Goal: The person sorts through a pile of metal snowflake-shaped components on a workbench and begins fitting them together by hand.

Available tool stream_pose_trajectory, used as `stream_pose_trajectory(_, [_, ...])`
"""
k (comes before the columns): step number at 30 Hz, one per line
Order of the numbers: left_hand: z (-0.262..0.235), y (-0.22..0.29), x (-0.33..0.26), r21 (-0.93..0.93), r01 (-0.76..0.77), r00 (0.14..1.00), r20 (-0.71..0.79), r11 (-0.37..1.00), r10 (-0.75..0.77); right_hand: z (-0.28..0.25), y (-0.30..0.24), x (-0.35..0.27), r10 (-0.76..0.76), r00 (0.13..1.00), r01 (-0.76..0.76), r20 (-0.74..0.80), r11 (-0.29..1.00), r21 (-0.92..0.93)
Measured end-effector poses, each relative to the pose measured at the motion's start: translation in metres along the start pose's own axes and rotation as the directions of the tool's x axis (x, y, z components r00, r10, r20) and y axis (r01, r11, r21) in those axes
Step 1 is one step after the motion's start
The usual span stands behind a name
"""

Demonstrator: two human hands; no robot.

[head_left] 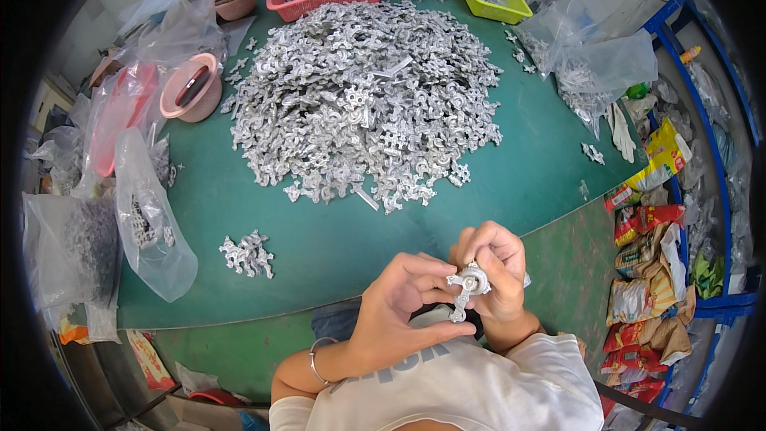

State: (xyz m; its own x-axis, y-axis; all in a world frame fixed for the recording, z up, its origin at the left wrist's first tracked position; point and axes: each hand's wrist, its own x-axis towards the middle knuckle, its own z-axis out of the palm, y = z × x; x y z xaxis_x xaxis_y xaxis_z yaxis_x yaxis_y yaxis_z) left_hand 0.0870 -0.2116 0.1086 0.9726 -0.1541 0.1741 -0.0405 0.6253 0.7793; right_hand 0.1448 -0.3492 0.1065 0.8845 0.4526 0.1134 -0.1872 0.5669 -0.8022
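Between my two hands, close to my chest, is a silver cast metal part (460, 290) with a round boss and several short arms. My left hand (405, 291) curls round its lower left side, thumb underneath and fingers above. My right hand (496, 265) pinches the rounded upper end between thumb and bent fingers. Ahead on the green table, a large heap of similar metal parts (367, 96) fills the middle. A small cluster of the same parts (248, 255) lies apart at the front left. The fingertips behind the held part are hidden.
A red basket (329, 6) with small parts and a yellow-green basket (493, 5) stand at the far side. A pink bowl (191, 89) holds a dark object. Clear plastic bags (152, 215) line the left edge. Blue shelving (714, 136) stands right, near a white glove (620, 132).
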Motion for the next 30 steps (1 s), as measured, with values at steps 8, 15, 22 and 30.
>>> stream_pose_trajectory(8, [0.0000, -0.0012, -0.0010, 0.019, -0.013, 1.000, 0.012, 1.000, 0.012, 0.0001, -0.0017, -0.0007, 0.019, 1.000, -0.019, 0.001, 1.000, -0.016])
stream_pose_trajectory(15, [-0.0009, -0.0007, -0.0006, 0.085, -0.004, 1.000, -0.019, 0.996, 0.006, -0.0006, 0.0001, -0.0006, 0.010, 1.000, -0.010, -0.008, 0.999, -0.042])
stream_pose_trajectory(22, [-0.0014, 0.0050, -0.0008, 0.034, 0.065, 0.998, -0.027, 0.997, -0.064, -0.0007, 0.0024, 0.0005, -0.019, 1.000, 0.019, -0.024, 1.000, -0.025])
stream_pose_trajectory(30, [-0.0062, 0.0054, -0.0002, -0.047, 0.124, 0.992, 0.030, 0.991, -0.123, -0.0008, 0.0059, 0.0017, -0.048, 0.999, 0.048, -0.020, 0.999, 0.009])
